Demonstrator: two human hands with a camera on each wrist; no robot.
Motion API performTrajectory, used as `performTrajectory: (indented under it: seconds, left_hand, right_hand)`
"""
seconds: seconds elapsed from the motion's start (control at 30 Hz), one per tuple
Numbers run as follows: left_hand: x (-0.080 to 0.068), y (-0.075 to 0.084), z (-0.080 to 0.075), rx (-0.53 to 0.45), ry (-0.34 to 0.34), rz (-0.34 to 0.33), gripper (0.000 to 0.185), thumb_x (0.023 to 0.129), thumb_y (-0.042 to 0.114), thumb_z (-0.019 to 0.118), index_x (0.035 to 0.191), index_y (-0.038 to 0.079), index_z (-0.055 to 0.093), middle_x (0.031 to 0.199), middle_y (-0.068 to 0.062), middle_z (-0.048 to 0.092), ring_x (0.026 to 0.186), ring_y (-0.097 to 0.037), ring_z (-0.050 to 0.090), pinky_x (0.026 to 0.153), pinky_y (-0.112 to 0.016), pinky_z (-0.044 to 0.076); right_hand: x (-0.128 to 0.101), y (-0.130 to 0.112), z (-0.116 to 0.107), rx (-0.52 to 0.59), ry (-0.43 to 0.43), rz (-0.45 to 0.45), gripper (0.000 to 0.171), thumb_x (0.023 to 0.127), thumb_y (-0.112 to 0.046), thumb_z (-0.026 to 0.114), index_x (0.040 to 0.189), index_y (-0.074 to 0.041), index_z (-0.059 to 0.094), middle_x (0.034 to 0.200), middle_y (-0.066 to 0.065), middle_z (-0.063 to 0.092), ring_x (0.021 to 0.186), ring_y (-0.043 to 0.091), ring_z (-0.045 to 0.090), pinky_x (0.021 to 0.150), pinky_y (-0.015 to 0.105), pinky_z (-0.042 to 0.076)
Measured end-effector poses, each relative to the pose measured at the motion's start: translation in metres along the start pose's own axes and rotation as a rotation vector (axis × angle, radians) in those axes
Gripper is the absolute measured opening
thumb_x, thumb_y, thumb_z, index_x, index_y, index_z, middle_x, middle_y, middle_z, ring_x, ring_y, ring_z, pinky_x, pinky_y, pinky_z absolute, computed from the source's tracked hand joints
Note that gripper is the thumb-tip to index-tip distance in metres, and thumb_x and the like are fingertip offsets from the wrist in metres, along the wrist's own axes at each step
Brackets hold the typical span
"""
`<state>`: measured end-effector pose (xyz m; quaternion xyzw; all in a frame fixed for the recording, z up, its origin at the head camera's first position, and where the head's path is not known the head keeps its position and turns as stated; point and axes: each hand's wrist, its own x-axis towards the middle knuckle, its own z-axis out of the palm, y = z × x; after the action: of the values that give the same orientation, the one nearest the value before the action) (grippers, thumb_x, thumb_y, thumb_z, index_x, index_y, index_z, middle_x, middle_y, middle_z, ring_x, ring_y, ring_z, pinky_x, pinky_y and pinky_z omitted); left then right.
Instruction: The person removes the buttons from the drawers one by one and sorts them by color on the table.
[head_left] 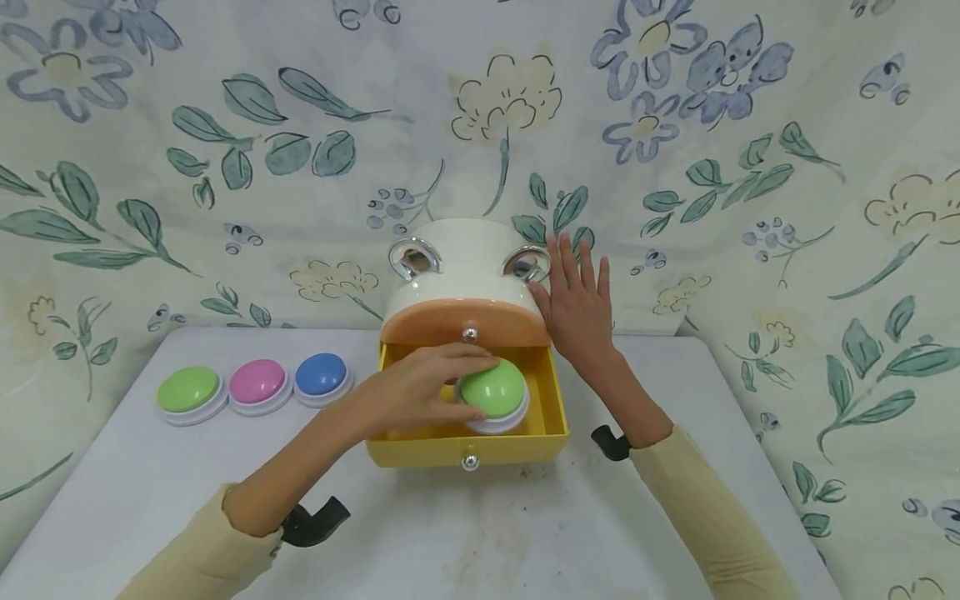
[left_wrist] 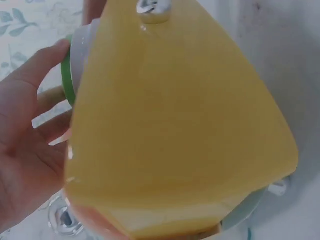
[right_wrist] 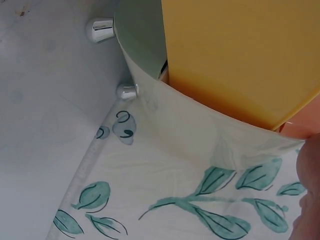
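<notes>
Worktop (head_left: 480, 533) nearest, carrying white drawer box (head_left: 465, 258). Left hand (head_left: 420, 387) has fingers curled round green dome button (head_left: 492, 390) inside open yellow drawer (head_left: 551, 417). Right hand (head_left: 576, 300), fingers straight and slightly apart, presses box side, likely bracing it. Three more buttons (head_left: 255, 385) sit left.

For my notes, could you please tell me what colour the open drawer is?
The open drawer is yellow, best seen in the head view.
</notes>
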<state>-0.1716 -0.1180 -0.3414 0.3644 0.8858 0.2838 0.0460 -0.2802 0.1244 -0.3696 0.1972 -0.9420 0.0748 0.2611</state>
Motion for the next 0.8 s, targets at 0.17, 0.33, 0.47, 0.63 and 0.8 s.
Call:
performTrajectory:
  seconds: [0.17,0.33,0.47,0.63,0.8]
  left_hand:
    - [-0.014,0.001,-0.012,-0.011,0.078,-0.052,0.061,0.085,0.028,0.081,0.139,0.010,0.059,0.139,-0.006,0.058,0.128,-0.026,0.053,0.100,-0.043,0.051]
    - [-0.036,-0.007,-0.023,0.005,0.175,-0.070,0.058,0.083,0.023,0.083,0.136,0.008,0.062,0.136,-0.009,0.060,0.123,-0.030,0.056,0.095,-0.046,0.054]
    - [-0.057,-0.013,-0.034,0.043,0.230,-0.074,0.060,0.081,0.021,0.085,0.135,0.006,0.063,0.136,-0.012,0.059,0.121,-0.034,0.058,0.092,-0.047,0.056]
    - [-0.086,-0.022,-0.044,0.099,0.304,-0.122,0.062,0.078,0.018,0.088,0.134,0.006,0.063,0.137,-0.013,0.059,0.119,-0.035,0.058,0.090,-0.051,0.056]
    - [-0.113,-0.037,-0.045,0.191,0.379,-0.163,0.067,0.074,0.019,0.090,0.133,0.006,0.063,0.133,-0.013,0.060,0.112,-0.034,0.061,0.084,-0.050,0.057]
  right_hand:
    - [0.000,0.001,0.000,0.003,-0.013,0.015,0.066,0.107,-0.037,0.043,0.159,-0.005,0.016,0.164,0.013,0.016,0.150,0.035,0.009,0.121,0.051,-0.005]
    - [0.000,0.002,0.001,0.001,-0.014,0.008,0.067,0.107,-0.037,0.043,0.159,-0.005,0.017,0.164,0.014,0.017,0.150,0.036,0.010,0.121,0.051,-0.005]
    - [0.001,0.002,0.000,-0.010,-0.009,0.004,0.067,0.107,-0.037,0.044,0.159,-0.005,0.017,0.164,0.014,0.016,0.150,0.036,0.011,0.121,0.052,-0.003]
    - [0.000,0.001,-0.001,0.003,-0.030,0.013,0.067,0.107,-0.037,0.043,0.159,-0.005,0.015,0.165,0.013,0.014,0.150,0.036,0.008,0.121,0.051,-0.007]
    - [0.001,0.001,-0.002,-0.004,-0.029,0.008,0.067,0.108,-0.037,0.043,0.159,-0.005,0.015,0.164,0.013,0.014,0.150,0.036,0.009,0.121,0.052,-0.005]
